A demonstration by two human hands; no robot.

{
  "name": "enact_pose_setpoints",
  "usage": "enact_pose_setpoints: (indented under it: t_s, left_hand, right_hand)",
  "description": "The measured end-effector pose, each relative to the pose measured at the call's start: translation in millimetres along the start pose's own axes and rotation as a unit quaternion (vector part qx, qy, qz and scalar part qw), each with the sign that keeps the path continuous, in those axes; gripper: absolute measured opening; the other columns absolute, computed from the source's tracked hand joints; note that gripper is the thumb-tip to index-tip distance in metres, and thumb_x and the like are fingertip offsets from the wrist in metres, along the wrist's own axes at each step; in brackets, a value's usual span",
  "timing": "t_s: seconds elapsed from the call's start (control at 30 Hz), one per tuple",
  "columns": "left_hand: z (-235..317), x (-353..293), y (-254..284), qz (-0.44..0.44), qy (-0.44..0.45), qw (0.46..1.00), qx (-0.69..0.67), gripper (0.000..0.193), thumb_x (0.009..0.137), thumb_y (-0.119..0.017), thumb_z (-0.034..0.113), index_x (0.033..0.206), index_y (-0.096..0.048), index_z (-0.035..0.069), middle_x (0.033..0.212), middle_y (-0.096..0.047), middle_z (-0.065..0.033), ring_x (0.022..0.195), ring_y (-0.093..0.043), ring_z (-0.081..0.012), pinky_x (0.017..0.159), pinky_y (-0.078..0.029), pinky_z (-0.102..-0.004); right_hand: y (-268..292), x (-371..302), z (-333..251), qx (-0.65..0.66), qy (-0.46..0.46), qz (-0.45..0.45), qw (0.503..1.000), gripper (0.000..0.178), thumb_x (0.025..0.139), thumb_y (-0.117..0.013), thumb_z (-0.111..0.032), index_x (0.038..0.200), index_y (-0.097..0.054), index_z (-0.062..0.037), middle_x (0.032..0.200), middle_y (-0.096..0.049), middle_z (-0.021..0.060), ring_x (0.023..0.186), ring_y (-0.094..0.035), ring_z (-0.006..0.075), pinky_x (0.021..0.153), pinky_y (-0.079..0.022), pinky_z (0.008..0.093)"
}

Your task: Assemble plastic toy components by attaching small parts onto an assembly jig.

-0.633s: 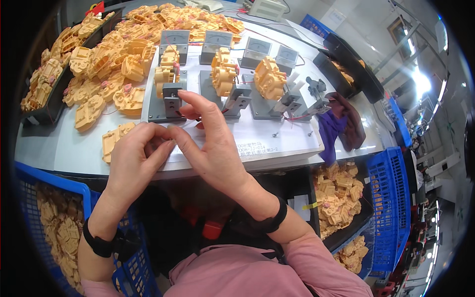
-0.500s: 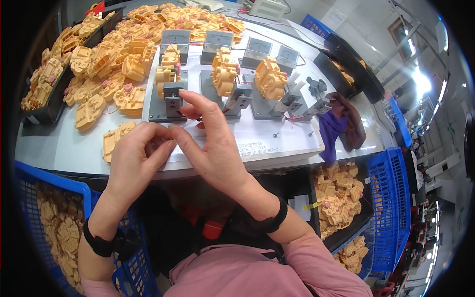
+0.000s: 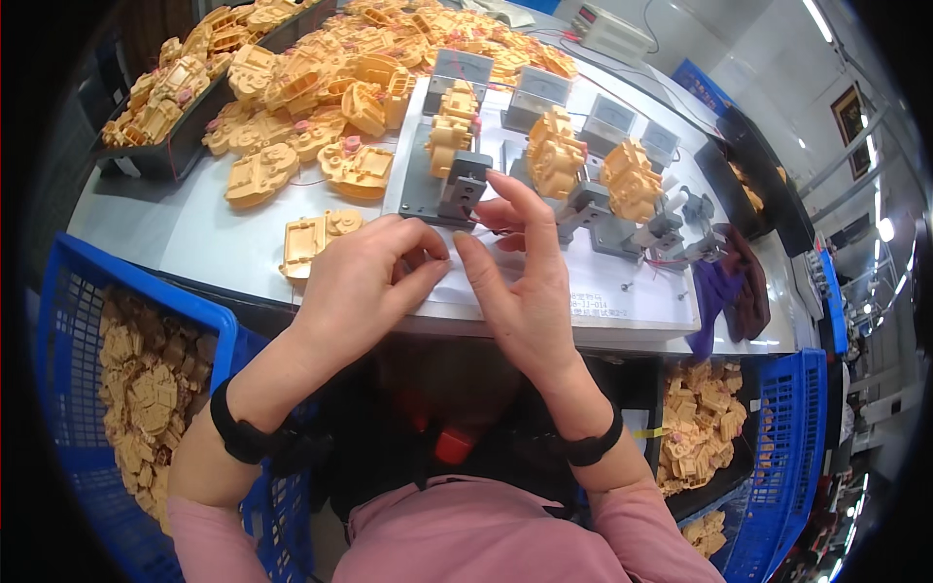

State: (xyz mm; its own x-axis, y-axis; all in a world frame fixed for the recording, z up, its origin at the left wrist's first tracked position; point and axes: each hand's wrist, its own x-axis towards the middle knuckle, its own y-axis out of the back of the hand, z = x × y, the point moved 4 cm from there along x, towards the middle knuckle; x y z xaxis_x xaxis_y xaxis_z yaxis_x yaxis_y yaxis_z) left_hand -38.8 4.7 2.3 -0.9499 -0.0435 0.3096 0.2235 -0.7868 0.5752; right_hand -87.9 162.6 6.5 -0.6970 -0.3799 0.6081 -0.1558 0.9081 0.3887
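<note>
My left hand (image 3: 374,277) is closed in a pinch at the front edge of the white board (image 3: 641,321); whatever its fingertips hold is too small to make out. Just right of it, my right hand (image 3: 530,282) has thumb and fingers apart, its index fingertip at the dark grey block (image 3: 466,185) of the leftmost test stand. Thin dark wires (image 3: 496,230) run by its curled fingers. On that stand sits a yellow plastic gear housing (image 3: 452,136). Two similar housings, a middle one (image 3: 556,155) and a right one (image 3: 632,180), sit on neighbouring stands. A single housing (image 3: 316,243) lies beside my left hand.
Several grey panel meters (image 3: 539,92) stand behind the stands. A heap of yellow housings (image 3: 330,78) covers the table's back left. Blue baskets, one left (image 3: 146,291) and one right (image 3: 792,437), stand below the table edge. A purple cloth (image 3: 714,296) hangs at the right.
The whole view has swung, so the table and stands appear farther right. Both hands stay at the leftmost stand; my right thumb has drawn slightly away from my left fingertips.
</note>
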Motion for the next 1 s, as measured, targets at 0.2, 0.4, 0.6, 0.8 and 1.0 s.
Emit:
enact_pose_setpoints:
  t_s: [0.2,0.4,0.6,0.8,1.0]
  left_hand:
    - [-1.6,-1.4,2.6,0.005,-0.003,1.000,0.009,0.016,0.089,-0.072,0.020,0.096,-0.069,0.005,0.086,-0.065,-0.0095,0.070,-0.066,-0.0230,0.064,-0.051,-0.0357]
    - [-2.0,-1.9,2.7,0.006,-0.003,1.000,0.011,0.016,0.089,-0.072,0.019,0.096,-0.068,0.005,0.085,-0.066,-0.0095,0.070,-0.066,-0.0227,0.065,-0.051,-0.0358]
    - [2.2,-1.1,2.9,0.000,0.014,1.000,-0.004,0.014,0.089,-0.072,0.019,0.097,-0.069,0.007,0.084,-0.065,-0.0093,0.069,-0.065,-0.0226,0.064,-0.051,-0.0361]
    - [1.3,-2.5,1.6,-0.004,0.011,1.000,0.004,0.013,0.088,-0.072,0.018,0.096,-0.068,0.009,0.085,-0.063,-0.0088,0.070,-0.066,-0.0239,0.065,-0.051,-0.0368]
    - [-0.7,-2.9,2.4,0.000,-0.009,1.000,0.025,0.012,0.088,-0.072,0.019,0.093,-0.068,0.009,0.085,-0.064,-0.0083,0.072,-0.066,-0.0253,0.065,-0.051,-0.0382]
  right_hand:
    - [-1.8,0.3,0.2,-0.004,-0.005,-0.004,1.000,0.058,0.090,-0.073,-0.009,0.143,-0.049,-0.0086,0.115,-0.060,0.0116,0.107,-0.060,0.0234,0.091,-0.048,0.0360]
    - [-2.1,-0.2,1.1,-0.001,-0.011,-0.003,1.000,0.058,0.091,-0.073,-0.010,0.143,-0.049,-0.0089,0.115,-0.059,0.0110,0.107,-0.059,0.0227,0.091,-0.048,0.0359]
    - [-0.9,-0.6,1.1,-0.015,-0.007,-0.005,1.000,0.056,0.093,-0.071,-0.009,0.144,-0.047,-0.0099,0.116,-0.061,0.0062,0.108,-0.059,0.0166,0.091,-0.047,0.0323]
    - [-0.4,-0.8,1.5,-0.014,-0.007,-0.009,1.000,0.056,0.093,-0.071,-0.009,0.143,-0.047,-0.0099,0.115,-0.061,0.0060,0.107,-0.059,0.0165,0.091,-0.046,0.0321]
    - [-1.3,-0.2,1.4,-0.008,-0.014,-0.004,1.000,0.056,0.091,-0.072,-0.011,0.142,-0.050,-0.0097,0.116,-0.060,0.0107,0.106,-0.060,0.0220,0.089,-0.048,0.0361]
